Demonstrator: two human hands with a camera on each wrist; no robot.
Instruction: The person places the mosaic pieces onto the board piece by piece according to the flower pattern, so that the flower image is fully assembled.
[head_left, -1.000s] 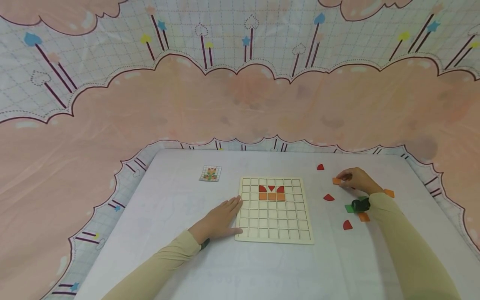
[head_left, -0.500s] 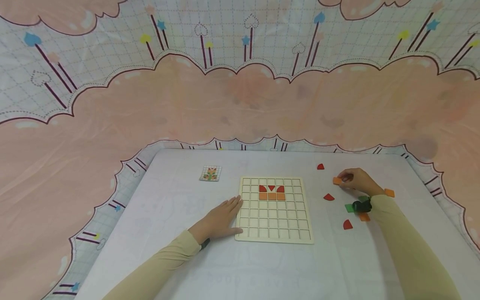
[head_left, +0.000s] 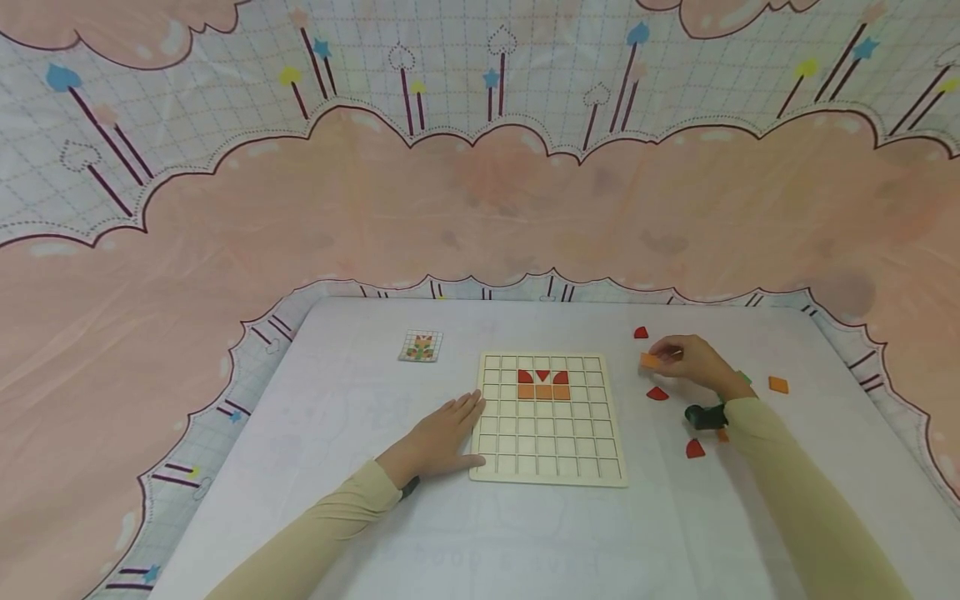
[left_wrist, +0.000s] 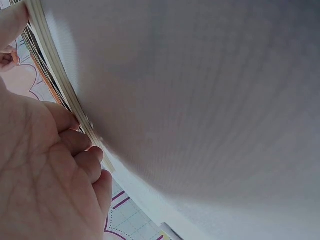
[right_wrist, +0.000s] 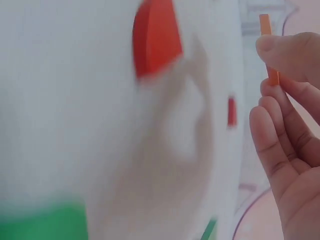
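My right hand [head_left: 692, 363] pinches an orange square tile [head_left: 649, 360] between thumb and fingers, above the table right of the board. In the right wrist view the orange tile [right_wrist: 270, 60] shows edge-on. A wooden grid board [head_left: 547, 458] lies mid-table. Its upper cells hold two red quarter-circle pieces [head_left: 525, 377] with a red triangle [head_left: 543, 376] between them, over a row of orange squares [head_left: 543, 392]. My left hand [head_left: 435, 437] rests at the board's left side, fingertips and thumb at its edge. The left wrist view shows those fingertips [left_wrist: 95, 155] against the board's edge.
Loose red pieces [head_left: 657, 393] lie around the right hand. An orange tile [head_left: 778, 385] is farther right, and another orange one and green pieces are partly hidden under the right wrist. A small pattern card [head_left: 421, 346] lies behind the board, to the left.
My right hand has moved left with the orange tile, away from the loose pieces and towards the board. The left hand stays at the board's edge.
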